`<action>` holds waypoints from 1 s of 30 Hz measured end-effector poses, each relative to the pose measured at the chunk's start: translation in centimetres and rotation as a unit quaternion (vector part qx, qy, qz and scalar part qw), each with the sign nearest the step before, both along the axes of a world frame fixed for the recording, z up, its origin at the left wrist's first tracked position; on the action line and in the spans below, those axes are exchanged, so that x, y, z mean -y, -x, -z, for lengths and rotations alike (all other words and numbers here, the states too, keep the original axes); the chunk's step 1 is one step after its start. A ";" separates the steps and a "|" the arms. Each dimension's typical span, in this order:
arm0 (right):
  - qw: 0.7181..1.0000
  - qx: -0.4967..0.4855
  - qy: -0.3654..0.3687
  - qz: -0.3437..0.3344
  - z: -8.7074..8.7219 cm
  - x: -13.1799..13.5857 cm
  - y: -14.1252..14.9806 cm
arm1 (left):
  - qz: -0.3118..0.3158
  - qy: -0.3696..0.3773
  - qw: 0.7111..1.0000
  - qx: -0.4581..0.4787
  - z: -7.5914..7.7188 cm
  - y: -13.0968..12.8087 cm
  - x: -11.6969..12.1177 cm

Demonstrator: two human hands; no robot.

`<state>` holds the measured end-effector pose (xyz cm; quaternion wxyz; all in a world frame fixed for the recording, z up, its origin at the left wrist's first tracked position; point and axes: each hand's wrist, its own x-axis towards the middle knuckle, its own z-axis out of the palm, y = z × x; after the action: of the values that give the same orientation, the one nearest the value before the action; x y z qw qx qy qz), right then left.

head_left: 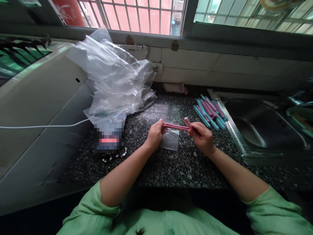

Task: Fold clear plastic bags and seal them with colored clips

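My left hand (155,133) is closed, pinching the left end of a pink bag-sealing clip (176,126). A small clear plastic bag (170,141) hangs just below that clip, against the left fingers. My right hand (202,137) is closed around the right end of the pink clip. A paler pink strip (187,122) sticks up out of the right fingers; whether it belongs to the same clip, I cannot tell. Beyond my right hand lies a loose pile of pink and blue bag clips (209,110) on the counter.
A heap of clear plastic bags (117,78) stands at the back left, with a blurred-out object (109,138) and a beaded string (114,157) before it. A white cable (44,126) runs left. At right is a metal sink (264,127). A pinkish packet (174,87) lies near the wall.
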<state>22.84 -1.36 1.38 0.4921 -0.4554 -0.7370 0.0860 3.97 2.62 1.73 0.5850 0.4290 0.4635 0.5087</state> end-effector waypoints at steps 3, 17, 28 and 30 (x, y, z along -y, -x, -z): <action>1.000 -0.009 0.006 0.004 0.0 0.1 0.0 | -0.004 0.001 1.000 0.002 0.1 0.0 0.0; 0.995 -0.098 0.020 -0.011 0.4 0.0 -0.2 | -0.019 -0.001 1.000 -0.009 -0.5 0.1 0.1; 0.983 -0.169 0.066 -0.001 -0.2 0.4 0.3 | -0.023 -0.002 1.000 0.001 -0.2 0.1 0.0; 0.982 -0.174 0.075 0.000 -0.3 0.5 0.4 | -0.024 -0.005 1.000 0.003 -0.1 0.1 0.0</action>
<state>22.47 -1.82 1.70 0.5773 -0.4692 -0.6315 0.2185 3.83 2.62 1.82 0.5717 0.4194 0.4694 0.5263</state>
